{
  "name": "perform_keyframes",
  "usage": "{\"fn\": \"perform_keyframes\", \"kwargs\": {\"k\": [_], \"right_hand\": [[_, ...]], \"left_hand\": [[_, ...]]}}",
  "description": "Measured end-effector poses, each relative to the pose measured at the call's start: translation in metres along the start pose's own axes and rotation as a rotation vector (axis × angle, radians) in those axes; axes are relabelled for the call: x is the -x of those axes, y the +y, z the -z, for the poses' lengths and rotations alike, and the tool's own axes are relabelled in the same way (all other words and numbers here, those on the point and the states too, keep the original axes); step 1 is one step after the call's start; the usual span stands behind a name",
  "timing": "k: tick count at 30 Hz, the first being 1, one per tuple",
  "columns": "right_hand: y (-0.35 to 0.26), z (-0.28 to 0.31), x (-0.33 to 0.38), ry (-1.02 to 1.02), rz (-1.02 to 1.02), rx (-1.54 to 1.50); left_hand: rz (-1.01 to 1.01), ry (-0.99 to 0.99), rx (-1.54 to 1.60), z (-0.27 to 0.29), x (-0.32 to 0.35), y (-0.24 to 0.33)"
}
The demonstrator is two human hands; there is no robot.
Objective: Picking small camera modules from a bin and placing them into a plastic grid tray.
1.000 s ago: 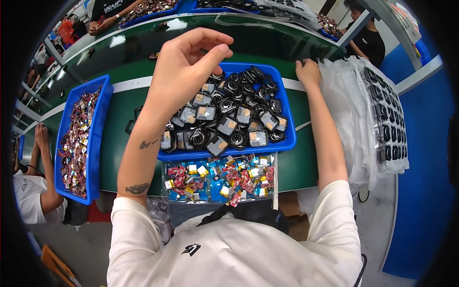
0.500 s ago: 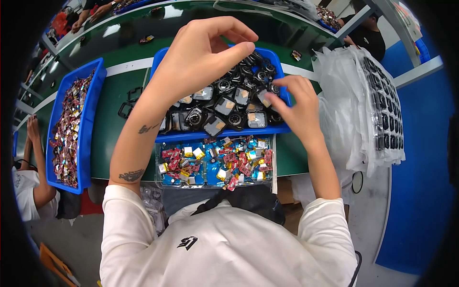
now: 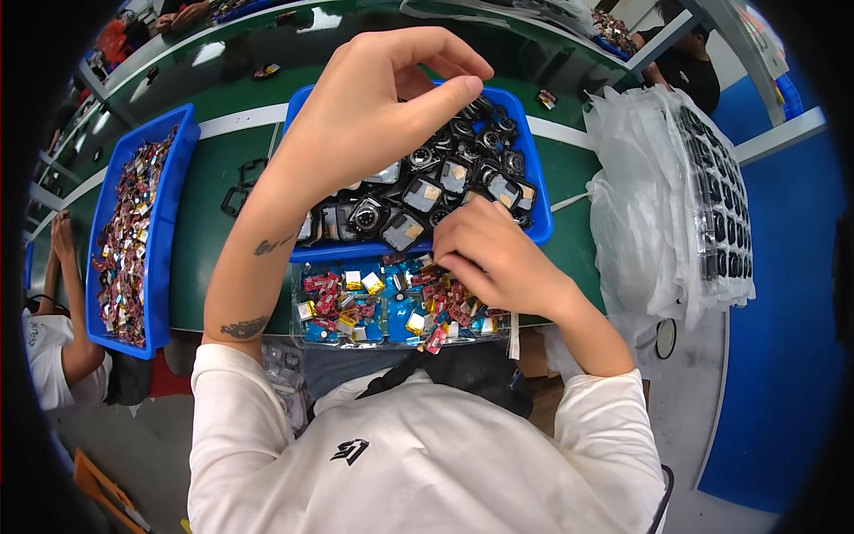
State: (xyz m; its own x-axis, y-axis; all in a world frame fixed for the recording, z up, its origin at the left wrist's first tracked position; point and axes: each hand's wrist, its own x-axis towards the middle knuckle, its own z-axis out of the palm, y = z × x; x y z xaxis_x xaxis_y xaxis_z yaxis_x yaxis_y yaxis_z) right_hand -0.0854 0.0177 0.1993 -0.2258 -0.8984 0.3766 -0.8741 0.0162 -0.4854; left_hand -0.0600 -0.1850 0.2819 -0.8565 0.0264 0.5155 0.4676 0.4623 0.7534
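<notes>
A blue bin [image 3: 540,233] full of black watch-like casings [image 3: 402,230] stands before me on the green table. My left hand [image 3: 400,84] is raised over its far side, thumb and fingers curled almost together; whatever they may pinch is hidden. At the bin's near rim, my right hand [image 3: 489,254] reaches over the clear tray with its fingers bent down and closed. Its fingertips are turned away, so I cannot make out what they hold. Small red circuit boards, silver-and-yellow battery cells and blue pieces fill the clear tray [image 3: 298,334] below.
A long blue bin [image 3: 165,267] heaped with small boards and cells is at the left. Black frames [image 3: 236,198] lie beside the middle bin. Stacked plastic-wrapped trays [image 3: 640,205] of black parts stand at the right. Other people sit around the table.
My right hand has moved left and nearer to me, from the bin's right side to its front rim, and its fingers have closed. My left hand has barely shifted.
</notes>
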Motion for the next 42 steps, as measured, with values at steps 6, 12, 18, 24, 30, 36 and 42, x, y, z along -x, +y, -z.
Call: {"fn": "perform_keyframes", "kwargs": {"k": [6, 12, 18, 24, 30, 36, 42], "right_hand": [[-0.012, -0.001, 0.003, -0.114, 0.016, 0.206], [-0.011, -0.003, 0.009, -0.068, 0.008, 0.221], [-0.005, -0.008, 0.014, -0.045, -0.009, 0.184], [-0.007, -0.011, 0.014, -0.002, 0.011, 0.152], [0.001, -0.004, 0.014, 0.106, 0.01, -0.057], [-0.001, 0.015, -0.001, 0.075, -0.001, -0.248], [-0.01, -0.007, 0.004, -0.091, 0.099, 0.09]], "left_hand": [[0.009, -0.046, -0.024, 0.0, 0.002, 0.006], [0.001, -0.053, -0.04, 0.0, 0.003, 0.008], [-0.024, -0.052, -0.031, 0.001, 0.004, 0.008], [-0.026, -0.05, -0.038, 0.004, 0.007, 0.008], [-0.043, -0.088, -0.034, 0.004, 0.006, 0.013], [-0.008, -0.216, -0.004, 0.002, 0.008, 0.015], [-0.045, -0.193, -0.037, 0.0, 0.005, 0.016]]}}
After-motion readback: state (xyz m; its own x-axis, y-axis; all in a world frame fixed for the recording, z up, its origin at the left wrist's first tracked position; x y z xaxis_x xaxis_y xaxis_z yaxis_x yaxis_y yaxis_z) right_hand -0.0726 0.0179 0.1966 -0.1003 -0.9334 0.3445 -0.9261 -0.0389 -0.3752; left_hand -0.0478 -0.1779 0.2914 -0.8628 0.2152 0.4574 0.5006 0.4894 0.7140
